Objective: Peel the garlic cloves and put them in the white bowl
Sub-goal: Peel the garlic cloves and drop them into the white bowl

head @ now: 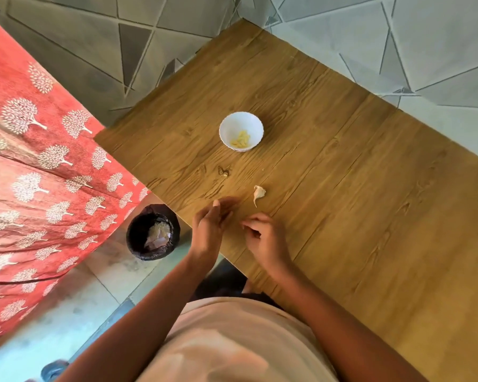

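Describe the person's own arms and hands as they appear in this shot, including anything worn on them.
Both arms are bare right up to the frame's bottom edge, with no sleeve showing on either. The left hand and right hand carry no gloves, and I see no rings, watch or bangles. The left fingertips are motion-blurred. A pale peach top covers the torso.

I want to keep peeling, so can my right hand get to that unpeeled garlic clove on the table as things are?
Probably yes. The unpeeled garlic clove lies on bare table just beyond the right hand, with nothing between them. The left hand is off to the side.
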A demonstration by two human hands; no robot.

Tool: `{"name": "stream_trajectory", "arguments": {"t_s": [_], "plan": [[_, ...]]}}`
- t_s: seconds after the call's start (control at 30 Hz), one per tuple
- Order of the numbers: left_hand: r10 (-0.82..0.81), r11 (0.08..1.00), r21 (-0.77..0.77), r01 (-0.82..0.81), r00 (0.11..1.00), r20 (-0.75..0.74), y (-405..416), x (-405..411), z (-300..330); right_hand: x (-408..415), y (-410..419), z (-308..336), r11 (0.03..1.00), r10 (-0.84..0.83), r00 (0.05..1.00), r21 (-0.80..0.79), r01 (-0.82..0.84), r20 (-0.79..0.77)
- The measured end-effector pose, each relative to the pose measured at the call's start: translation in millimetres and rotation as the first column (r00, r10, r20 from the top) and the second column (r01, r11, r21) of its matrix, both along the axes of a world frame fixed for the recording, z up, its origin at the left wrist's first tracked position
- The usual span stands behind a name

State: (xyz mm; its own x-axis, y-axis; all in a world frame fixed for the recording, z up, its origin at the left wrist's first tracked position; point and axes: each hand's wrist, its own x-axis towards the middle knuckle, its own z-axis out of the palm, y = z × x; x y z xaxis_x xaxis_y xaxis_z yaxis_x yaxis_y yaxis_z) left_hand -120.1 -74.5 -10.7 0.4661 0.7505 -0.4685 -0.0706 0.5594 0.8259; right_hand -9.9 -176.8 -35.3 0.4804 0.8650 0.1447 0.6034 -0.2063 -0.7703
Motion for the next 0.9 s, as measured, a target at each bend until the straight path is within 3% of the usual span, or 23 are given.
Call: {"name": "stream_trajectory", "arguments": {"t_s": [0.1, 0.2, 0.37, 0.57, 0.7, 0.9], "plan": [[0.150, 0.916, -0.398, -0.052, 0.964, 0.218, 11.5, -4.6, 6.3, -12.4, 14.3, 21.6, 0.986, -0.089, 0.967, 0.118, 0.119, -0.238], [0.244, 0.807, -0.588, 0.049, 0.880, 0.408, 21.7, -13.9, 9.0, -31.6, 34.3, 36.3, 0.985, 0.023, 0.985, 0.174, 0.007, -0.169], [0.293, 0.788, -0.603, 0.121, 0.787, 0.542, 43.8, -49.4, 12.4, -71.0, 69.5, 49.3, 0.968, 0.224, 0.971, 0.099, -0.232, 0.088], [0.298, 0.800, -0.585, 0.132, 0.759, 0.578, 82.8, -122.6, -1.6, -137.9, 118.1, 48.8, 0.970, 0.176, 0.960, 0.126, -0.206, 0.217], [0.310, 0.809, -0.578, 0.104, 0.760, 0.571, 117.3, -172.5, -23.0, -186.2, 162.7, 37.1, 0.986, 0.130, 0.982, 0.084, -0.142, 0.137], [0.540, 0.734, -0.669, -0.118, 0.698, 0.469, 177.6, -227.9, -87.1, -236.1, 230.7, -15.6, 0.988, 0.156, 0.979, 0.021, -0.155, -0.133]]}}
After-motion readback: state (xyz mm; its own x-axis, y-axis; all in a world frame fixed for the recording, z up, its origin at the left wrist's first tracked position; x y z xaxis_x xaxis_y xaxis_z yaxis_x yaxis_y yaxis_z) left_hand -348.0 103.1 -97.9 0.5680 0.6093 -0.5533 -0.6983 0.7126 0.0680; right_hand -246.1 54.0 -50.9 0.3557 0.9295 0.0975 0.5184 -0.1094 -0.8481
